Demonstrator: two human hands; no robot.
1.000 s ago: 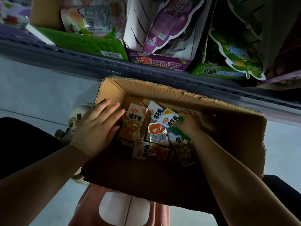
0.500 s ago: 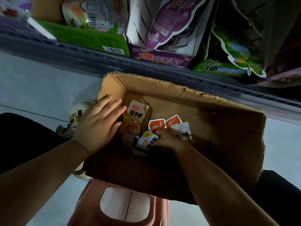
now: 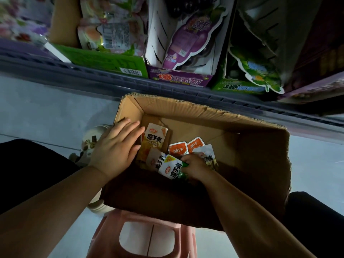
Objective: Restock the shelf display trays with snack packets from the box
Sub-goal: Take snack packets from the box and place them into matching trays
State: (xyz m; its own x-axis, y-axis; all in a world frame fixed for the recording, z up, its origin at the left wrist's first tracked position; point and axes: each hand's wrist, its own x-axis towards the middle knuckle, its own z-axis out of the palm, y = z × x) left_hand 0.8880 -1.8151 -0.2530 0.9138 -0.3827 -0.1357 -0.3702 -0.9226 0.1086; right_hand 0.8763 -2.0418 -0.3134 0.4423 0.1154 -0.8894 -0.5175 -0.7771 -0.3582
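An open cardboard box rests on a pink stool and holds several small snack packets. A yellow packet leans against the box's left wall, and two orange packets lie behind the others. My left hand lies flat with straight fingers on the box's left rim, beside the yellow packet. My right hand reaches down into the box and grips a bunch of white and green packets; its fingertips are hidden among them.
A grey shelf edge runs across above the box. On it stand a green display tray, a purple tray and another green tray, each with snack packs. The pink stool is underneath; pale floor lies on both sides.
My right hand has moved from the middle of the box toward its near left side, gathering packets. The left hand has stayed on the rim.
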